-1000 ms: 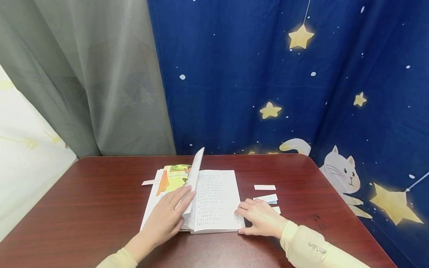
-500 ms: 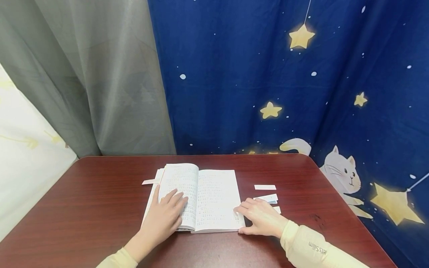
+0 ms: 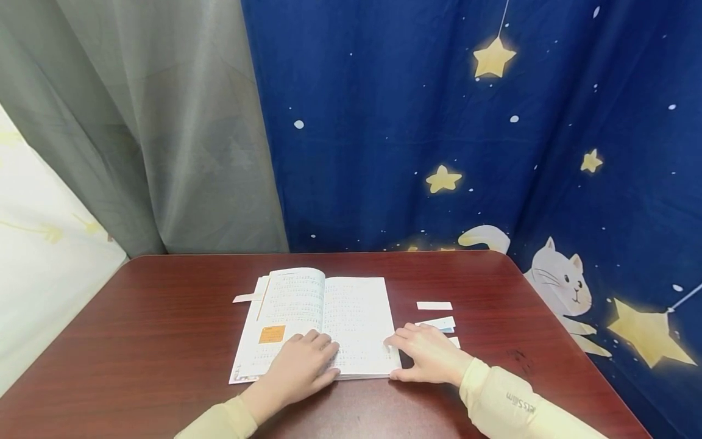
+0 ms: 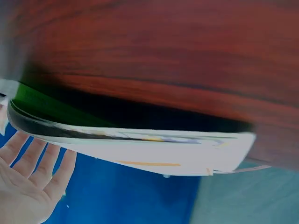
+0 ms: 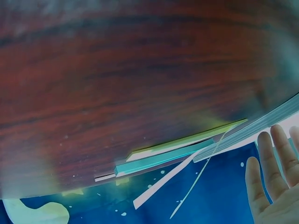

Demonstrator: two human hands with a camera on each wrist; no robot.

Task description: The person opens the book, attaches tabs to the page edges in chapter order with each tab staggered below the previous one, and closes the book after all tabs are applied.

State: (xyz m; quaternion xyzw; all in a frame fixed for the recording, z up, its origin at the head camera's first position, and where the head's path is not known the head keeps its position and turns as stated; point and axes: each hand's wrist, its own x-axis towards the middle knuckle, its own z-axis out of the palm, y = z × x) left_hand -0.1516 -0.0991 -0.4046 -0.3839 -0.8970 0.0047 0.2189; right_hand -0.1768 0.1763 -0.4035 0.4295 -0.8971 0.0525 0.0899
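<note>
Book [image 3: 345,320] is lying spread on the counter [image 3: 142,347]; the left hand [image 3: 304,367], fingers loosely extended, is resting near its lower spine, probably flattening pages, while the right hand [image 3: 430,355], fingers uncurled, is seemingly steadying its right edge.

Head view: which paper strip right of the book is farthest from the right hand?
The rearmost white strip, wholly visible; the nearer strips are partly hidden by the right hand.
</note>
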